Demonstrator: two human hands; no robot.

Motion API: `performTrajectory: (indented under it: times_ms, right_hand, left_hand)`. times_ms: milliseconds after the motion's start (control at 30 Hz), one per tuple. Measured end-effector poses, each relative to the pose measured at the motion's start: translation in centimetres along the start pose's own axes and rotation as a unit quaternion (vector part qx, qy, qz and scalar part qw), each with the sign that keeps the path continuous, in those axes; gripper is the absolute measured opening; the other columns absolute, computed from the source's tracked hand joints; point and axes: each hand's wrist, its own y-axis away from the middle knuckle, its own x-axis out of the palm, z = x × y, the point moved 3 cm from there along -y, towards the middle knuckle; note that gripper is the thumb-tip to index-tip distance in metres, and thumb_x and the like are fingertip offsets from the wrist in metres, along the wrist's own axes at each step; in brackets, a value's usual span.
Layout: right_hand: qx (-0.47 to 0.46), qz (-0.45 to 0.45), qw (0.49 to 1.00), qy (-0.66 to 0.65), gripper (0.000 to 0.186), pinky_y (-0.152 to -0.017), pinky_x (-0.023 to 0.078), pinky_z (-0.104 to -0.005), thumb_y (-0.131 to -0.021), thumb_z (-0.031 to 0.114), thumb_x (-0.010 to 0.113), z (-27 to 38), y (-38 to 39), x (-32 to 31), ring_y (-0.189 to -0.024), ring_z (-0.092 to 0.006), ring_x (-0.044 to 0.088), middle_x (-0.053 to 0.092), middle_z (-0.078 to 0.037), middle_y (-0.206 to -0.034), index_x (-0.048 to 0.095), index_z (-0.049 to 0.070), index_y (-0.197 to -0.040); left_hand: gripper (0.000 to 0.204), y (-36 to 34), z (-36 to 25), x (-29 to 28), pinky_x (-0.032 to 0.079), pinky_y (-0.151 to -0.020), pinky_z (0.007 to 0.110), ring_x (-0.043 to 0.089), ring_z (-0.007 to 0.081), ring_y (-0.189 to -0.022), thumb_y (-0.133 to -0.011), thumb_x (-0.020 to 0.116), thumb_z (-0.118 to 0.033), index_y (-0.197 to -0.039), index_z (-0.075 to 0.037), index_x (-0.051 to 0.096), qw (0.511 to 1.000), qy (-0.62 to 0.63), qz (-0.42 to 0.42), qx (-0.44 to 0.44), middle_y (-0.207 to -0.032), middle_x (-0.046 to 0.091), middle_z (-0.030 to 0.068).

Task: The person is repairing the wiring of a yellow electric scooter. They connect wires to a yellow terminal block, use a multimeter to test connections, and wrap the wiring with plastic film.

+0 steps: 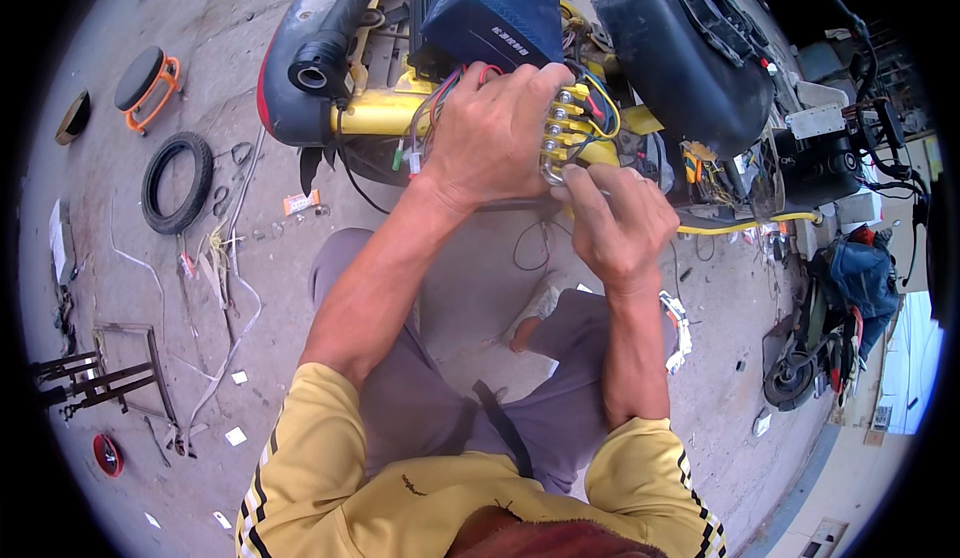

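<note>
My left hand (pixel 490 128) is closed over the near end of a black finned controller (pixel 425 18), its fingers beside a row of yellow terminals with silver bolts (pixel 563 112). Pinched in my right hand (pixel 622 223) is a bent silver wrench (pixel 552 172), its end at the nearest terminal; its exact kind is partly hidden. A dark blue box (pixel 495 13) rests on the controller. Thin coloured wires (pixel 430 118) hang out left of my left hand, and more run off right of the terminals. Underneath is the yellow frame (pixel 375 114) of a partly dismantled scooter.
A black seat (pixel 675 48) is tipped up at the right. On the floor at left lie a tyre (pixel 177 183), an orange-legged stool (pixel 148 88), a metal frame (pixel 130 373), pale strips and scraps. Another motorbike (pixel 835 328) stands far right.
</note>
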Motion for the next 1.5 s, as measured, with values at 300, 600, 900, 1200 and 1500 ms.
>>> performTrajectory:
  times_ms: [300, 600, 900, 1200, 1500]
  right_hand:
    - [0.046, -0.011, 0.999, -0.019, 0.032, -0.055, 0.046, -0.0333, -0.076, 0.009, 0.086, 0.6, 0.0, -0.2, -0.067, -0.0198, 0.064, 0.068, -0.004, -0.088, 0.077, 0.010, -0.107]
    - [0.045, 0.026, 0.992, -0.112, 0.035, -0.059, 0.049, -0.0341, -0.073, 0.014, 0.090, -1.1, -1.2, -2.4, -0.070, -0.0207, 0.066, 0.068, -0.002, -0.088, 0.077, 0.010, -0.105]
    - [0.006, 0.064, 0.995, -0.071, 0.030, -0.061, 0.048, -0.0349, -0.072, 0.009, 0.082, -1.8, -2.9, -1.8, -0.072, -0.0199, 0.066, 0.067, 0.000, -0.090, 0.076, 0.012, -0.101]
    - [-0.011, 0.121, 0.992, -0.033, 0.031, -0.061, 0.049, -0.0352, -0.071, 0.007, 0.077, -1.5, -4.7, -2.4, -0.073, -0.0192, 0.067, 0.066, 0.000, -0.089, 0.075, 0.012, -0.101]
    - [0.004, 0.003, 1.000, -0.031, 0.036, -0.058, 0.048, -0.0336, -0.069, 0.003, 0.076, -1.7, -2.0, -0.9, -0.069, -0.0192, 0.066, 0.068, -0.001, -0.086, 0.077, 0.010, -0.105]
  left_hand:
    - [0.067, -0.1, -0.3, 0.1, 0.047, -0.074, 0.042, 0.069, 0.0281, -0.071, -0.076, 0.084, -0.035, -0.130, -0.005, 0.058, 1.000, 0.007, 0.001, -0.009, -0.089, 0.064, 0.0077]
    - [0.080, 0.2, -0.5, -0.3, 0.049, -0.076, 0.043, 0.069, 0.0280, -0.079, -0.070, 0.089, -0.041, -0.134, -0.008, 0.056, 0.998, -0.027, 0.053, -0.010, -0.105, 0.063, 0.0088]
    - [0.084, -0.3, -0.7, -0.8, 0.050, -0.078, 0.045, 0.070, 0.0276, -0.087, -0.067, 0.091, -0.044, -0.135, -0.009, 0.056, 0.998, -0.019, 0.053, -0.006, -0.112, 0.063, 0.0086]
    - [0.080, -0.5, -0.6, -0.8, 0.047, -0.076, 0.044, 0.069, 0.0272, -0.083, -0.069, 0.090, -0.044, -0.131, -0.007, 0.057, 0.999, -0.034, 0.020, -0.011, -0.104, 0.061, 0.0075]
    - [0.085, -0.4, -0.9, -0.4, 0.049, -0.076, 0.045, 0.067, 0.0313, -0.086, -0.066, 0.093, -0.038, -0.134, -0.004, 0.055, 0.998, -0.022, 0.061, -0.020, -0.105, 0.064, 0.0105]
